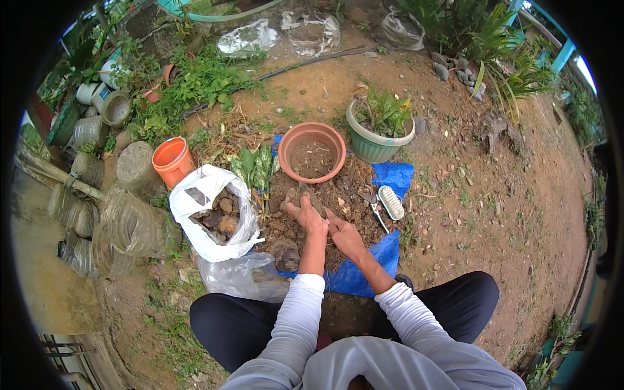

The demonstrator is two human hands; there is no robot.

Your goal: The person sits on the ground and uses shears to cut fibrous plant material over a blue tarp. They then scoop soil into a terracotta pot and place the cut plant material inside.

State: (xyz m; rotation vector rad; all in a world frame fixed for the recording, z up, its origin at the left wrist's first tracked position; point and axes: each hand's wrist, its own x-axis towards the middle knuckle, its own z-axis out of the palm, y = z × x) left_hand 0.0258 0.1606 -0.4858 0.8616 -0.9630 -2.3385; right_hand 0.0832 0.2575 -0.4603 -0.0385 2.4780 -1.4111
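Over a heap of dark soil [354, 214], my left hand [311, 213] is closed around a brown clod of earth [300, 194]. Close against it, my right hand [346, 236] has its fingers drawn together at the clod's near side; what they grip is too small to make out. Just beyond stands a brown plastic pot [339, 155] with some soil inside. A blue tarp [383, 257] lies under the heap. To the right rest pruning shears [377, 213] and a pale scrub brush [391, 203]. Variegated leafy cuttings [255, 166] lie left of the pot.
A white sack [188, 224] of clods and an orange bucket [173, 162] stand at left, near a clear plastic bag [240, 276]. At far right of the brown pot is a green pot [376, 148] with a plant. Filled plastic bags [133, 218] line the left side.
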